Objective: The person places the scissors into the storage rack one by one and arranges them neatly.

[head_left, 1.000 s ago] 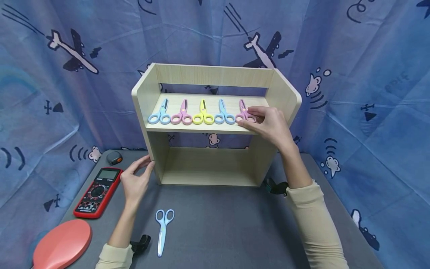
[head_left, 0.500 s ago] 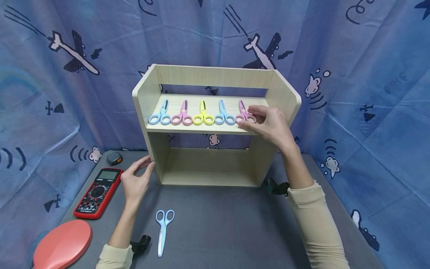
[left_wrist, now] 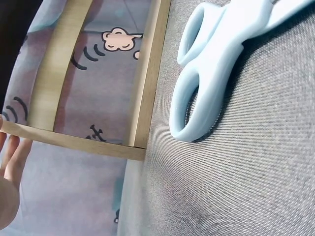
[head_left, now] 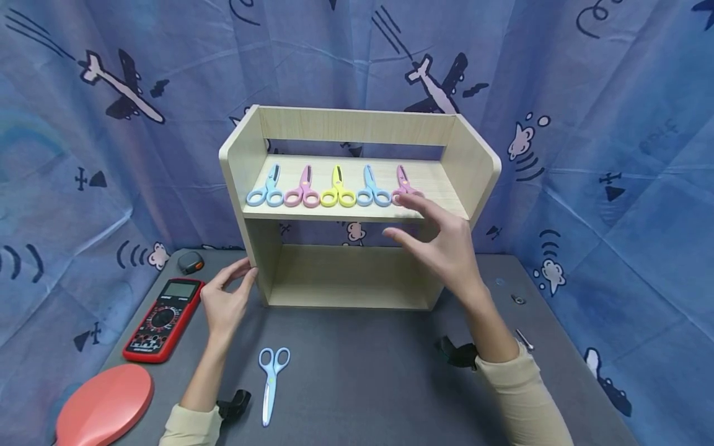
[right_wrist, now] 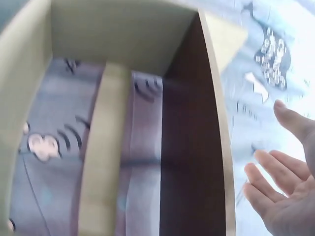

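A pale wooden two-level shelf point(head_left: 357, 214) stands on the grey table. Along its upper board lies a row of small scissors, handles toward me: blue scissors point(head_left: 271, 187), pink scissors point(head_left: 304, 189), yellow scissors point(head_left: 337, 197), more blue scissors point(head_left: 368, 179) and, rightmost, pink-purple scissors point(head_left: 403, 177). My left hand point(head_left: 224, 300) pinches the front edge of the shelf's left side panel. In front of the shelf's right part, my right hand point(head_left: 443, 248) holds nothing, fingers and thumb spread apart; its index finger hides part of the rightmost scissors' handle. Light-blue scissors point(head_left: 270, 378) lie on the table, also seen large in the left wrist view.
Left of the shelf lie a red multimeter point(head_left: 163, 319), a dark grey tape-measure-like item point(head_left: 190, 262) and a round coral-coloured object point(head_left: 106, 402). By my right forearm are a small metal ring point(head_left: 518, 300) and a thin metal piece point(head_left: 524, 340). A patterned blue curtain hangs behind.
My right hand has let go of the rightmost pink-purple scissors and moved down toward me, its fingers spreading. The scissors stay lying on the upper board. My left hand has not moved.
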`<state>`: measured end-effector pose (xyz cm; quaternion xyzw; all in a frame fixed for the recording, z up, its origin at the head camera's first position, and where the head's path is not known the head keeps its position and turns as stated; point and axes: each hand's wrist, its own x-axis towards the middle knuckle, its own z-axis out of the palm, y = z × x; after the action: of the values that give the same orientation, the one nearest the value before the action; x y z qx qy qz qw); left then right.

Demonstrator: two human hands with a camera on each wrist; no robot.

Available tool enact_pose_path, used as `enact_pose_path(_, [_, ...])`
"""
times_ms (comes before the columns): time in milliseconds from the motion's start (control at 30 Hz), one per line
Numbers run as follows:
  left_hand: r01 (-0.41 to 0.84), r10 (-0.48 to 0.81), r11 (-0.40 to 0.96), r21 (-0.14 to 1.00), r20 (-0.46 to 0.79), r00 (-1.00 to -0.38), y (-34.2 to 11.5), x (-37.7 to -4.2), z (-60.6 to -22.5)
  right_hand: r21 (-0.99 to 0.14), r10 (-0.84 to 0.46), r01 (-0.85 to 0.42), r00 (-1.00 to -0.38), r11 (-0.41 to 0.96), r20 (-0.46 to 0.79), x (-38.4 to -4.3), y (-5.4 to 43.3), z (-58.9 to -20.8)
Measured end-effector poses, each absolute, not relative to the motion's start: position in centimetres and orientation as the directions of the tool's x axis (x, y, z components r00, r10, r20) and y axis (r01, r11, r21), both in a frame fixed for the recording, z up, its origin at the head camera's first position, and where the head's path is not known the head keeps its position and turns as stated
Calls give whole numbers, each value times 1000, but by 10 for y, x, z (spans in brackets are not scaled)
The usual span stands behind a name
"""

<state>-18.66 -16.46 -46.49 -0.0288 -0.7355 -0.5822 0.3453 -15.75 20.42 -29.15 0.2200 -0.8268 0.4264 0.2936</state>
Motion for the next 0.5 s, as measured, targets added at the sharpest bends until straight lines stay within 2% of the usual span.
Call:
enact_pose_path(167, [438,-364,332,835,542,-758,-164,-186,-465,-613,-231,-663,-737,429,635,-132,182,-317])
enact_pose_path(333, [441,-371,335,833,547,-751,-164,-188,-467,-694,-342,-658,-749,291,567,-117,158,-345])
enact_pose_path(500, [442,-366,332,833,546,-754,-164,-188,-466,-744,-489,-649,-707,160,511,-112,132,-377])
